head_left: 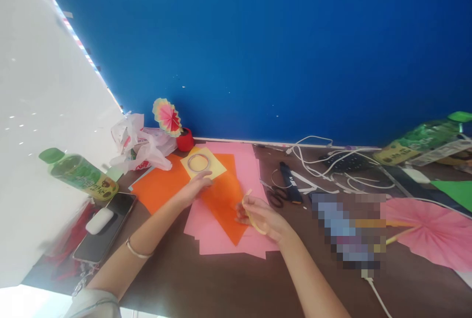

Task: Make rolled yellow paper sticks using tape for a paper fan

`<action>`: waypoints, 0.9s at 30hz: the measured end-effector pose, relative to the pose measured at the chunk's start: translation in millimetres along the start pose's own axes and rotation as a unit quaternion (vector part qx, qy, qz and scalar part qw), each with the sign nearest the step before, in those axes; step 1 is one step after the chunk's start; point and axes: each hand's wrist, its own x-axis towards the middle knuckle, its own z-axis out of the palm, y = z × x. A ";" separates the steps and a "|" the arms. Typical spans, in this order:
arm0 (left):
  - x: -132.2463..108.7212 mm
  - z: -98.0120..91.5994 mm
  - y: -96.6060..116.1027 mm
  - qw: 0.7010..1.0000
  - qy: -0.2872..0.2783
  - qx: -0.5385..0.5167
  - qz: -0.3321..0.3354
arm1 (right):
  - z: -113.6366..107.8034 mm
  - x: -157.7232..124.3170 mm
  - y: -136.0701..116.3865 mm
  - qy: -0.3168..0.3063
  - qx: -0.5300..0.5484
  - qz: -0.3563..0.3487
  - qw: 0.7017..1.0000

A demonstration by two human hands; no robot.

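My left hand lies flat with fingers stretched out on an orange paper sheet, close to a tape ring resting on a yellow square. My right hand is closed in a pinch on a thin yellow strip at the orange sheet's right edge. Under the orange sheet lie pink paper sheets on the brown table.
Black scissors and a dark tool lie right of the papers, beside tangled white cables. A pink paper fan and green paper are at right. Green bottles, a phone, a plastic bag stand left.
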 end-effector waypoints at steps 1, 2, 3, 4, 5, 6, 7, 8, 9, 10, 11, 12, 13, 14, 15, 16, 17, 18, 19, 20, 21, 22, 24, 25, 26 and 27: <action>9.5 1.5 6.3 1.000 0.000 0.026 -0.016 | -1.6 -3.6 -2.9 -0.019 -0.017 -0.003 1.000; 18.0 4.5 12.1 0.999 -0.010 0.040 -0.024 | -3.1 -7.6 -5.9 -0.046 -0.036 -0.007 0.998; 24.9 8.8 17.0 0.998 -0.021 0.058 -0.031 | -4.4 -11.9 -9.1 -0.081 -0.055 -0.012 0.995; 29.9 13.9 20.8 0.996 -0.032 0.079 -0.026 | -5.6 -16.4 -12.3 -0.118 -0.075 -0.016 0.990; 33.0 19.2 23.3 0.994 -0.039 0.103 -0.012 | -6.6 -20.9 -15.4 -0.155 -0.094 -0.019 0.983; 34.2 24.2 24.2 0.990 -0.043 0.136 0.016 | -7.7 -25.0 -18.2 -0.185 -0.111 -0.022 0.976; 33.9 28.5 23.6 0.983 -0.044 0.169 0.049 | -8.8 -28.6 -20.5 -0.208 -0.125 -0.026 0.970; 32.6 31.7 21.5 0.976 -0.042 0.199 0.082 | -10.1 -31.1 -22.1 -0.222 -0.135 -0.032 0.965; 30.5 33.7 18.0 0.969 -0.037 0.217 0.108 | -11.4 -32.4 -22.8 -0.227 -0.138 -0.042 0.963; 28.2 34.4 13.4 0.967 -0.029 0.220 0.123 | -12.7 -32.3 -22.6 -0.224 -0.135 -0.055 0.964; 25.9 34.1 8.1 0.971 -0.019 0.204 0.124 | -13.9 -30.8 -21.6 -0.213 -0.126 -0.069 0.966; 23.7 33.0 2.3 0.977 -0.011 0.174 0.124 | -14.8 -27.9 -19.8 -0.194 -0.114 -0.081 0.971; 22.0 31.4 -3.4 0.982 -0.010 0.142 0.124 | -15.2 -24.0 -17.6 -0.171 -0.101 -0.088 0.976; 20.6 29.7 -8.7 0.985 -0.024 0.113 0.126 | -15.1 -19.4 -15.3 -0.143 -0.088 -0.091 0.982; 19.7 28.2 -13.3 0.987 -0.046 0.088 0.130 | -14.4 -14.5 -13.1 -0.114 -0.079 -0.088 0.986; 19.2 27.0 -17.1 0.987 -0.063 0.067 0.134 | -13.3 -9.7 -11.2 -0.086 -0.072 -0.082 0.990; 19.2 26.2 -20.0 0.986 -0.074 0.051 0.139 | -11.9 -5.4 -9.8 -0.057 -0.067 -0.077 0.993; 19.5 25.9 -22.1 0.986 -0.074 0.038 0.145 | -10.3 -1.6 -8.9 -0.029 -0.064 -0.075 0.995; 20.0 25.8 -23.5 0.986 -0.066 0.030 0.152 | -8.5 1.5 -8.4 -0.002 -0.065 -0.076 0.995; 20.7 26.0 -24.4 0.985 -0.055 0.028 0.159 | -6.6 4.2 -8.3 0.022 -0.070 -0.080 0.994; 21.4 26.2 -25.0 0.985 -0.044 0.029 0.164 | -4.7 6.7 -8.4 0.043 -0.079 -0.084 0.992; 22.1 26.5 -25.5 0.985 -0.035 0.031 0.168 | -2.6 9.1 -8.6 0.058 -0.092 -0.089 0.990; 23.0 26.8 -26.2 0.985 -0.025 0.032 0.170 | 1.9 15.0 -9.2 0.071 -0.133 -0.094 0.984; 23.4 26.9 -26.6 0.985 -0.026 0.028 0.170 | 4.4 18.7 -9.7 0.074 -0.156 -0.098 0.980; 23.6 27.0 -27.0 0.984 -0.030 0.023 0.172 | 7.1 22.8 -10.4 0.077 -0.180 -0.104 0.975; 23.8 27.1 -27.3 0.983 -0.037 0.019 0.178 | 9.9 27.2 -11.4 0.082 -0.206 -0.111 0.969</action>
